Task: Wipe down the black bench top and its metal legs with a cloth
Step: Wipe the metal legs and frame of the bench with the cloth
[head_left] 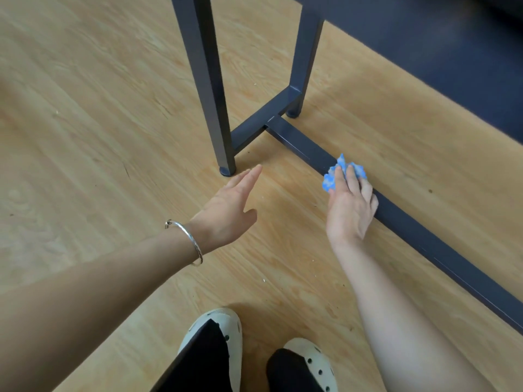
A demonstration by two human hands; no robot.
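The bench's dark metal frame fills the upper right: a near leg (206,80), a far leg (304,60), a short crossbar (260,123) joining them, and a long low rail (424,236) running toward the lower right. The black bench top (424,38) shows from below at the top right. My right hand (349,205) holds a crumpled blue cloth (343,172) against the long rail, fingers curled over bar and cloth. My left hand (226,207), with a silver bangle on the wrist, hovers open above the floor, fingertips close to the near leg's foot (227,171).
Light wooden floor (99,123) lies all around, with small specks of dirt. My two feet in cream clogs (311,360) and black trouser legs stand at the bottom centre.
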